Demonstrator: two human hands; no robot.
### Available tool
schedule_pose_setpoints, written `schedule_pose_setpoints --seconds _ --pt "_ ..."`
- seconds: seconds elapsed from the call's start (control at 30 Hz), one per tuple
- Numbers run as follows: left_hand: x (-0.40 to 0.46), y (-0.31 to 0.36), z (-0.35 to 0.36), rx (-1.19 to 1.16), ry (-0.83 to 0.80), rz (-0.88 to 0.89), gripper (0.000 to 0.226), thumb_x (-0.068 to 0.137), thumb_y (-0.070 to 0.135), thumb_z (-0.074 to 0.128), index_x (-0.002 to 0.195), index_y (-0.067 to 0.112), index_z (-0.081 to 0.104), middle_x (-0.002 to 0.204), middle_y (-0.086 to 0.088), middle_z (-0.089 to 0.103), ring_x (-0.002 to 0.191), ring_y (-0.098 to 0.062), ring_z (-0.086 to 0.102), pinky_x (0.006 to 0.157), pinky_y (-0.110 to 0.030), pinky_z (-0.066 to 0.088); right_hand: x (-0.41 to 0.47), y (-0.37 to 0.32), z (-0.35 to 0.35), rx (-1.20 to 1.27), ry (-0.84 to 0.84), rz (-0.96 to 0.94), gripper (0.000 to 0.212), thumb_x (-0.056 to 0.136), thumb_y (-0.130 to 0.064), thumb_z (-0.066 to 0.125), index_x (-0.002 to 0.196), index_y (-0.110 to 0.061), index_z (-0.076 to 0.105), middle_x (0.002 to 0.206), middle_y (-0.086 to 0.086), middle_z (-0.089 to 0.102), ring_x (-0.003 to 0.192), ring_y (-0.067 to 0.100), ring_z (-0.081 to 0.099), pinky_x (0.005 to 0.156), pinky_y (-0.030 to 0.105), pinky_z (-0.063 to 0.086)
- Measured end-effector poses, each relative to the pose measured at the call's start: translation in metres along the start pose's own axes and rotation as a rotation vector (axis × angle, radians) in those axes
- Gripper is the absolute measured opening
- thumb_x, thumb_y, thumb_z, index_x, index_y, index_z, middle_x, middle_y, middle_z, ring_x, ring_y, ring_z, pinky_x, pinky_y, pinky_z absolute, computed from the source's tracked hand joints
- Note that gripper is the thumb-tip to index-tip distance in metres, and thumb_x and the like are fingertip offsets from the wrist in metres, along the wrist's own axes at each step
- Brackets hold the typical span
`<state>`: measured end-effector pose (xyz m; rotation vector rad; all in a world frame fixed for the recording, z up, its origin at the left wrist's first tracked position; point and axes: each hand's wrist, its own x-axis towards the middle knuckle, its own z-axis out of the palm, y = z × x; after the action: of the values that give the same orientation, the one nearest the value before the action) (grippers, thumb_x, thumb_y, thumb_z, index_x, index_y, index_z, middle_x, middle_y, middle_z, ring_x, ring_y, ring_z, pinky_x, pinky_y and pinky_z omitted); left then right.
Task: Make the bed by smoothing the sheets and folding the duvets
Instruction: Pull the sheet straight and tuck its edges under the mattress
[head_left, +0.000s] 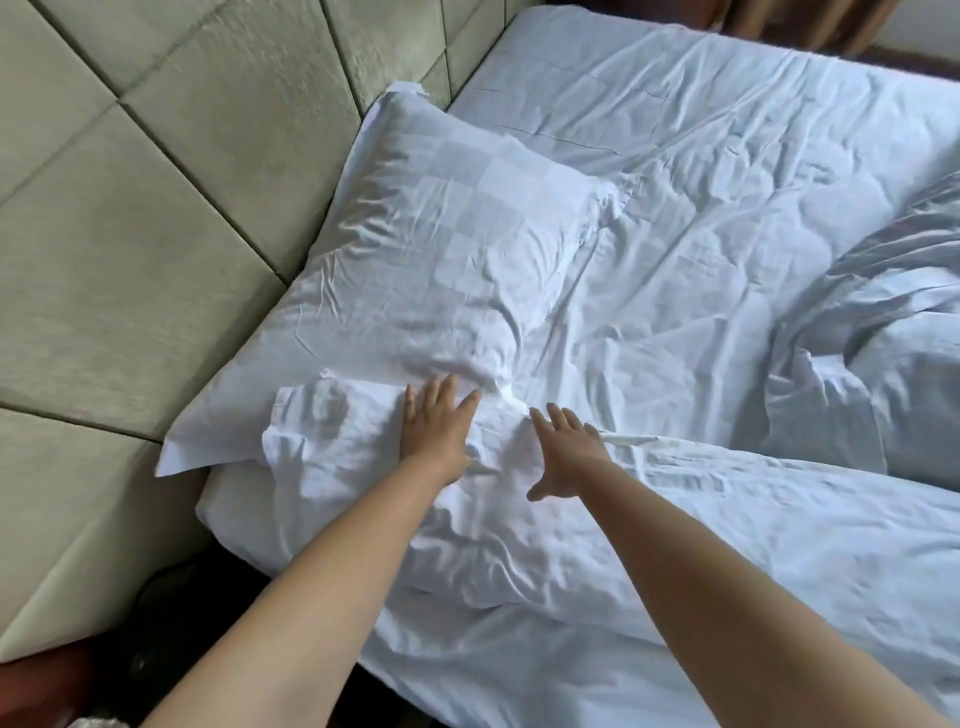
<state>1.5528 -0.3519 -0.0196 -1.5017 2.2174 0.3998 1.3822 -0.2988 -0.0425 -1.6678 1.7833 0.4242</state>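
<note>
Forearms: two bare arms reach from the lower edge up over the bed.
Left grip: left hand (435, 426) lies flat, fingers straight, pressing the crumpled duvet (467, 519) where it meets the pillow (441, 249).
Right grip: right hand (566, 449) is spread open, palm down on the duvet's top edge, holding nothing.
Sheet: wrinkled white sheet (675, 208) covers the mattress beyond the hands.
Second duvet: bunched duvet heap (883, 332) at far right.
Headboard: padded headboard (156, 208) behind the pillow.
</note>
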Motion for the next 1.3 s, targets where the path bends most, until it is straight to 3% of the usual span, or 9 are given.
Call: schedule_pose_setpoints --seconds 0.13,0.23,0.3,0.37,0.47,0.63,0.77,1.03,1.3 --pt "0.025 0.028 0.004 0.194 -0.026 0.125 0.086 0.079 0.051 0.067 0.149 0.025 0.023 0.159 -0.010 0.000 0.147 -0.025 -0.007 0.116 -0.054 -0.010 0.021 0.028 0.010 0.012 -0.089 0.017 0.130 0.064 -0.050 0.081 0.153 -0.020 -0.009 0.160 0.009 -0.008 0.148 0.026 -0.002 0.119 0.045 0.008" --pt "0.034 0.044 0.015 0.338 -0.028 0.256 0.075 0.081 0.050 0.065 0.143 0.021 0.035 0.159 -0.009 0.005 0.147 -0.026 -0.006 0.116 -0.053 -0.012 0.025 0.046 0.020 0.057 -0.201 0.100 0.131 0.061 -0.057 0.080 0.153 -0.024 -0.007 0.156 0.011 0.019 0.143 0.028 0.018 0.115 0.039 0.018" --pt "0.035 0.054 0.023 0.366 -0.065 0.312 0.067 0.082 0.052 0.063 0.136 0.018 0.045 0.157 -0.009 0.016 0.147 -0.026 -0.003 0.116 -0.050 -0.013 0.024 0.051 0.026 0.042 -0.278 0.143 0.104 0.062 -0.056 0.075 0.146 -0.023 0.024 0.129 0.005 0.051 0.128 0.025 0.041 0.101 0.034 0.028" --pt "0.032 0.061 0.025 0.341 -0.097 0.320 0.050 0.087 0.044 0.058 0.128 0.016 0.054 0.148 -0.009 0.035 0.146 -0.027 0.011 0.118 -0.045 -0.007 0.022 0.054 0.030 0.023 -0.241 0.117 0.050 0.064 -0.050 0.071 0.104 -0.023 0.057 0.093 -0.004 0.059 0.102 0.020 0.057 0.082 0.031 0.027" --pt "0.024 0.061 0.021 0.234 -0.178 0.220 0.026 0.088 0.021 0.052 0.113 0.018 0.061 0.124 -0.010 0.060 0.123 -0.030 0.050 0.105 -0.036 0.034 0.016 0.056 0.025 0.069 -0.095 0.086 0.020 0.073 -0.035 0.065 0.087 -0.022 0.058 0.091 -0.002 0.061 0.103 0.020 0.054 0.083 0.032 0.025" --pt "0.004 0.048 -0.001 0.252 -0.129 0.203 0.028 0.087 0.007 0.044 0.111 0.010 0.060 0.120 -0.014 0.061 0.109 -0.035 0.058 0.073 -0.033 0.039 0.002 0.052 0.011 0.009 0.009 0.088 0.030 0.081 -0.029 0.054 0.109 -0.021 0.057 0.113 0.000 0.059 0.115 0.021 0.049 0.104 0.036 0.024" --pt "-0.016 0.040 -0.023 0.286 -0.023 0.242 0.022 0.085 0.001 0.045 0.104 0.006 0.056 0.110 -0.015 0.063 0.098 -0.036 0.060 0.066 -0.031 0.035 -0.021 0.035 -0.007 0.058 0.223 0.160 0.022 0.085 -0.019 0.047 0.105 -0.019 0.058 0.112 0.003 0.062 0.105 0.025 0.059 0.085 0.034 0.035" --pt "-0.050 -0.023 -0.093 0.175 0.223 0.160 0.022 0.087 0.002 0.042 0.105 0.008 0.054 0.107 -0.015 0.064 0.097 -0.035 0.061 0.066 -0.031 0.036 -0.056 -0.056 -0.092 0.304 0.504 0.246 0.017 0.078 -0.009 0.049 0.087 -0.016 0.061 0.103 0.009 0.065 0.097 0.031 0.061 0.069 0.029 0.038" --pt "-0.091 -0.186 -0.161 -0.114 0.448 -0.161 0.025 0.092 0.015 0.044 0.111 0.018 0.060 0.113 -0.017 0.064 0.104 -0.037 0.061 0.077 -0.034 0.047 -0.039 -0.246 -0.202 0.328 0.711 -0.091 0.019 0.080 -0.011 0.049 0.091 -0.015 0.064 0.100 0.009 0.067 0.097 0.033 0.061 0.072 0.031 0.044"
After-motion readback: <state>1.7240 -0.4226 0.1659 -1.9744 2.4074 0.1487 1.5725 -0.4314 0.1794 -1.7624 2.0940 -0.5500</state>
